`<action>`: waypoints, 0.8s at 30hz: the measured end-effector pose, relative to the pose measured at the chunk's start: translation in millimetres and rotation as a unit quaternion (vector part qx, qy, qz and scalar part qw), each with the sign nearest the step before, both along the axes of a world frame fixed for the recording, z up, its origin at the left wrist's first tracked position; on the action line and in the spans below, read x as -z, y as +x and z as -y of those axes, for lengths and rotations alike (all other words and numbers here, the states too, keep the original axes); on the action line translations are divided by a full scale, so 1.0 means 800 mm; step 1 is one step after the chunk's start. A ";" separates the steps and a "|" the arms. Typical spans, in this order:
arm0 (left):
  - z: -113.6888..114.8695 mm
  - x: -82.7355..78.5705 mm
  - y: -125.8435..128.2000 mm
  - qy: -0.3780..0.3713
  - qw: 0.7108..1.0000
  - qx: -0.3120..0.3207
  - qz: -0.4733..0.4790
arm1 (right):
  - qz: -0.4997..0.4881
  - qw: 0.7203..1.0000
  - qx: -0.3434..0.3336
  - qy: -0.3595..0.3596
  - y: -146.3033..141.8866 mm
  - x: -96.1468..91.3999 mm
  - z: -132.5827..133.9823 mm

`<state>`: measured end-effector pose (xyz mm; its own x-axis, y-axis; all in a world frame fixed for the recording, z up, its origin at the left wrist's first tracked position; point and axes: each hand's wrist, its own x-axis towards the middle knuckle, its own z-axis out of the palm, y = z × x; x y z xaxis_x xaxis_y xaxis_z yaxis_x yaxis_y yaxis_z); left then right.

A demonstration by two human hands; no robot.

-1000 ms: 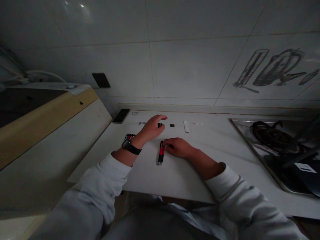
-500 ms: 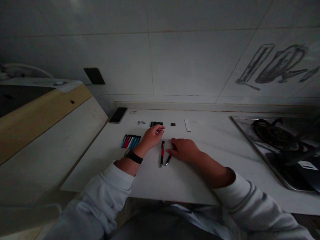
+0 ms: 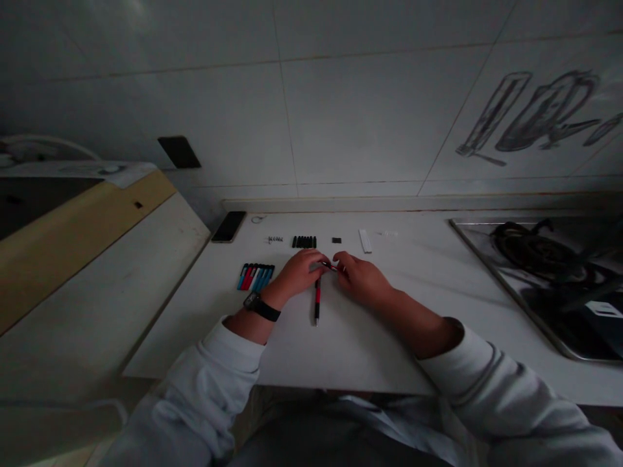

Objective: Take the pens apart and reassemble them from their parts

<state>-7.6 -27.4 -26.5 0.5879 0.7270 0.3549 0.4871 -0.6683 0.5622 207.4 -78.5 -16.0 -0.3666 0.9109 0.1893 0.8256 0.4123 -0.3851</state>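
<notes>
Between my two hands is a red and black pen (image 3: 331,266), held just above the white counter. The fingers of my left hand (image 3: 302,271) pinch one end of it. My right hand (image 3: 363,277) is closed on the other end, and the fingers hide much of the pen. A second red and black pen (image 3: 317,305) lies on the counter beneath my left hand, its metal tip toward me. A row of black grip pieces (image 3: 304,242) lies just beyond my left hand. Left of my wrist are several blue, red and white pen barrels (image 3: 256,277).
Along the back lie a phone (image 3: 229,227), small springs (image 3: 275,240), a small dark piece (image 3: 336,240), a white strip (image 3: 365,240) and thin clear pieces (image 3: 388,233). A gas stove (image 3: 535,285) borders the counter (image 3: 413,324) on the right. A box-like panel (image 3: 121,279) stands left.
My right hand has lifted the pen it was touching off the counter. My left hand has come over to the right and now grips that pen too.
</notes>
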 end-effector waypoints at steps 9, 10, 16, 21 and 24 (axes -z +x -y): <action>-0.012 -0.002 -0.021 0.028 0.992 -0.122 0.027 | -0.106 0.993 0.044 0.035 0.032 0.014 -0.033; -0.013 -0.003 -0.022 0.034 0.992 -0.117 0.029 | -0.111 0.992 0.042 0.037 0.035 0.014 -0.035; -0.010 -0.008 -0.021 0.066 0.994 -0.084 0.022 | -0.126 0.991 0.021 0.027 0.036 0.020 -0.038; -0.011 -0.006 -0.022 0.072 0.993 -0.090 0.005 | -0.133 0.991 0.015 0.031 0.034 0.024 -0.039; -0.013 -0.004 -0.023 0.067 0.993 -0.100 0.009 | -0.140 0.989 0.020 0.044 0.032 0.024 -0.037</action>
